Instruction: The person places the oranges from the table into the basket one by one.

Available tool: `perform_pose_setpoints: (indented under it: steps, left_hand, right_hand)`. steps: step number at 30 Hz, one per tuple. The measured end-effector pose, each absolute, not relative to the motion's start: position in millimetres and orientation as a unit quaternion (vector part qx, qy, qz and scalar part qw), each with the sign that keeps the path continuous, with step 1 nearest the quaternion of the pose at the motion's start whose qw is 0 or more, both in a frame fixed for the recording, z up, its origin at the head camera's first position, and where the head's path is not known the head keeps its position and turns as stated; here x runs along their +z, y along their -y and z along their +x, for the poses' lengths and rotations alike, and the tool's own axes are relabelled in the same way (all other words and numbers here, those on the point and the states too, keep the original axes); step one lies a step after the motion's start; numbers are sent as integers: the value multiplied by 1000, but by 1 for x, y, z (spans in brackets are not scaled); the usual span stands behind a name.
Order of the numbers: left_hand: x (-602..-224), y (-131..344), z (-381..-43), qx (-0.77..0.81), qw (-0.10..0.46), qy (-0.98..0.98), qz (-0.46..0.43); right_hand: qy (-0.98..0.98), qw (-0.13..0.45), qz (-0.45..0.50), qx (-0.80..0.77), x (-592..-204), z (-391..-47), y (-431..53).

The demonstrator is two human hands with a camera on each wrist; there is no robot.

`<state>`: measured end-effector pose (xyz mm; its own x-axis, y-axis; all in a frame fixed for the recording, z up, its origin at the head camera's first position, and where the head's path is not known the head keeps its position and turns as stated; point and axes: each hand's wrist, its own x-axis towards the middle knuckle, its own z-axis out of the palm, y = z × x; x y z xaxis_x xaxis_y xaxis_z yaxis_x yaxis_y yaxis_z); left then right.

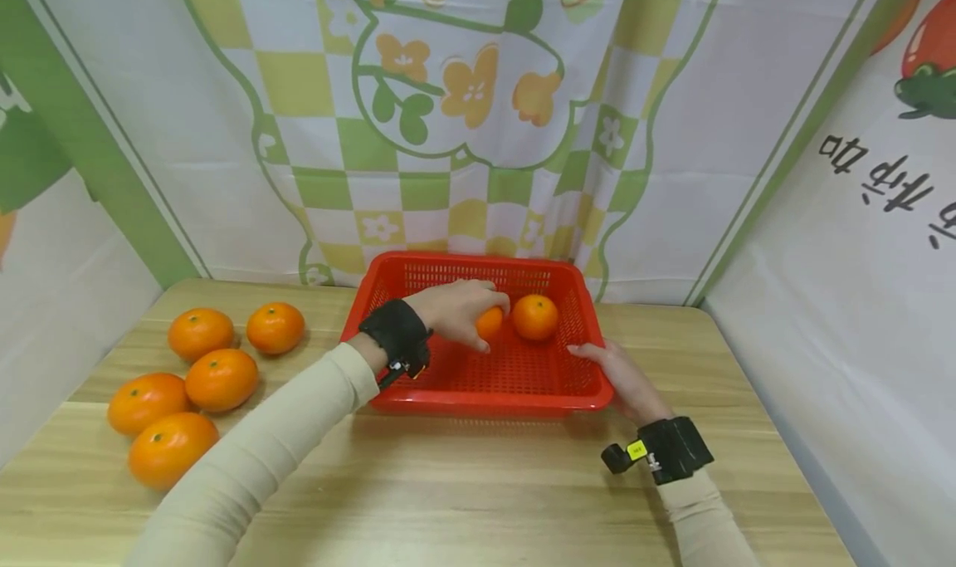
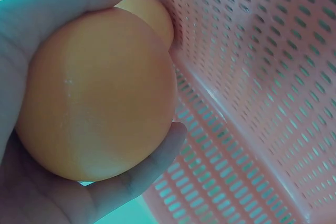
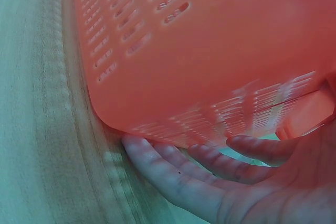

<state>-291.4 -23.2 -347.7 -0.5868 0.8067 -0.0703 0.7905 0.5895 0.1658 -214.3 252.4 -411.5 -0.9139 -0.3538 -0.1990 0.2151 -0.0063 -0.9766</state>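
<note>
Altogether, oranges [image 1: 221, 379]: seven, all orange-skinned; five on the table and two within the basket's walls
Red basket [image 1: 493, 402]: one, rectangular, perforated with rows of slots, standing on the table near the cloth backdrop
Held orange [image 1: 489, 324]: one, inside the basket, left of its companion; whether it touches the basket floor cannot be told
Second basket orange [image 1: 534, 317]: one, resting on the basket floor, just beside the held orange, toward the far right
Left hand [image 1: 459, 308]: one, reaching over the basket, thumb and fingers curled around the held orange
Right hand [image 1: 626, 378]: one, gripping the basket's right end, thumb over the rim, fingers against the outside near the lower edge
Table oranges: five, grouped left of the basket, three nearer the person and two farther back
Wrist straps [image 1: 675, 448]: two, black, one per wrist, each bearing a small camera
Sleeves [image 1: 261, 455]: two, cream
Table [image 1: 463, 501]: one, wood-grained
Cloth backdrop [image 1: 466, 193]: one behind the basket, with green and yellow checks and orange flowers
</note>
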Motion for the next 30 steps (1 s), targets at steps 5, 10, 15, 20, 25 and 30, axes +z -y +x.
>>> perform_pose_setpoints:
  steps: [5,10,15,20,25,30]
  left_hand:
    - [-348,10,-290,47,71,-886,456]
    - [-347,-1,-285,46,78,-881,464]
    - [-347,-9,-283,48,79,-879,468]
    - [-349,-16,-281,37,84,-880,465]
    - [-355,-23,-279,39,97,-875,473]
    - [-360,-30,-276,26,107,-870,481]
  right_hand:
    - [-683,190,-57,-703,-413,-214,-252]
    - [-687,188,-55,-700,-413,-215,-250]
    - [-687,191,-52,-699,-412,-215,-251]
    - [-689,193,-50,-697,-411,-216,-252]
    - [-689,195,-50,-696,-411,-216,-252]
    - [-691,195,-53,-694,-412,-215,-253]
